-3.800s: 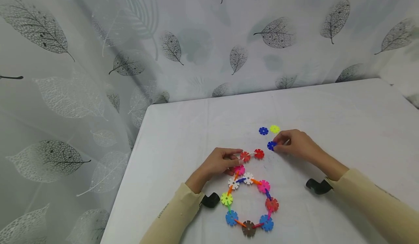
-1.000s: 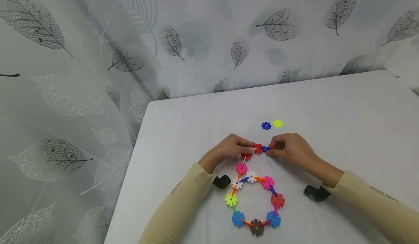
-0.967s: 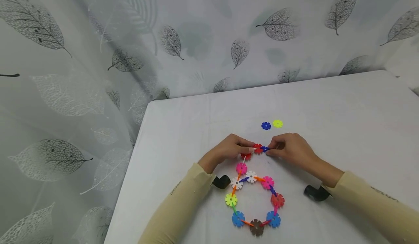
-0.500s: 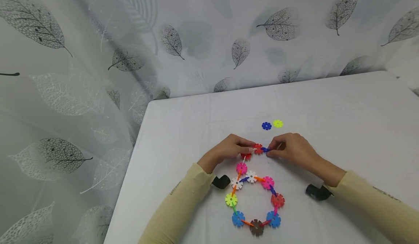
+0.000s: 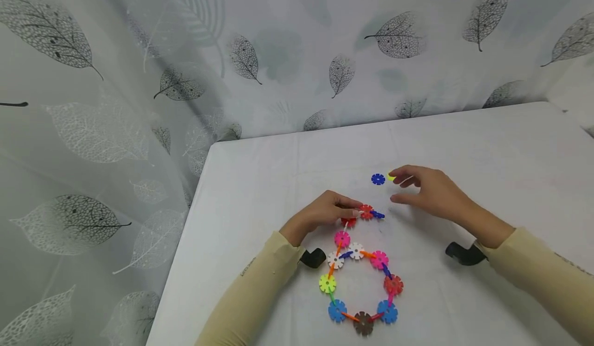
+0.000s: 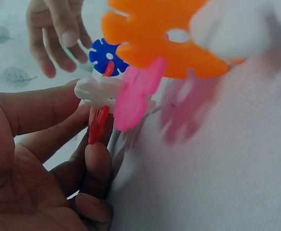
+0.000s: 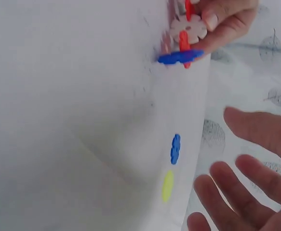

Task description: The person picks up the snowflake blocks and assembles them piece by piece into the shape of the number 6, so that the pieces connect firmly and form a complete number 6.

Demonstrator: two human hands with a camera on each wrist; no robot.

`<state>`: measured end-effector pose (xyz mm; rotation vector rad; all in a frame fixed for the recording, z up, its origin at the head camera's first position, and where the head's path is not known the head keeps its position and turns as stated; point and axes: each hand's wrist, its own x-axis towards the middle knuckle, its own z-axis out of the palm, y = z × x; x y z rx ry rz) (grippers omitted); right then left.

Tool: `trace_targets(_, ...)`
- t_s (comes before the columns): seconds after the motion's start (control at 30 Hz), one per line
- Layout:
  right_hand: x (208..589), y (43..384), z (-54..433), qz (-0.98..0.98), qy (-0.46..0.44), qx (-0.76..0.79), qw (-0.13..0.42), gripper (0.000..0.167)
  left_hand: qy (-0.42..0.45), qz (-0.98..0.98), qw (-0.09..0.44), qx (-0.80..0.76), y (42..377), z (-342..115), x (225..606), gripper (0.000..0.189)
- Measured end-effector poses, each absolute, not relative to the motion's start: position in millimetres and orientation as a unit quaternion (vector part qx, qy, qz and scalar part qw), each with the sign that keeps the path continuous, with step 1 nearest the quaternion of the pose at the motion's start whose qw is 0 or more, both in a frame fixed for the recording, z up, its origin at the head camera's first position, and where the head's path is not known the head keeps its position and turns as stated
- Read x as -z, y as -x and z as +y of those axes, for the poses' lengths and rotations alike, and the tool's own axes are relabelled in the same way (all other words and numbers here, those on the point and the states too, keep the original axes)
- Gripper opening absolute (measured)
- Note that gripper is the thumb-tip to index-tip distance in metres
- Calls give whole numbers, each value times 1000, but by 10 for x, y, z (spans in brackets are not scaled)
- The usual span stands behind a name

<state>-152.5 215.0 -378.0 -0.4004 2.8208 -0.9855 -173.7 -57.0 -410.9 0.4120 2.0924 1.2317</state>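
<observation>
My left hand pinches a white notched interlocking disc near the upper end of a chain of colourful plastic discs. Slotted into a red disc there, a dark blue disc forms the chain's tip. My right hand is apart from the chain, fingers loosely spread and holding nothing. Its fingertips overlap a loose yellow disc in the head view; a loose blue disc lies just left of that. Below, the chain closes into a ring, with a brown disc at the bottom.
A white cloth covers the table. Behind and to the left hangs a leaf-patterned curtain. Black camera mounts stick out from both sleeves, close above the tabletop.
The dark blue disc was carried from near the loose discs to the red disc and joined on. My right hand has since let go and moved up and right; my left hand stays put.
</observation>
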Motion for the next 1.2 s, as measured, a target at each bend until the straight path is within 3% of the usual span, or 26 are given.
trace_targets(0.2,3749,1663,2213,938,105,329,17,59,-157,802,334,-470,1734,-578,4113,31)
trace_targets(0.37,3753,1818,2257,944,86,318,12,60,-156,801,332,-474,1732,-587,4114,30)
trace_targets(0.87,3990,2152,2409,946,50,291,137,56,-165,797,337,-473,1718,-601,4103,32)
trace_targets(1.2,4101,2182,2329,947,68,285,134,40,-174,802,336,-461,1728,-594,4099,33)
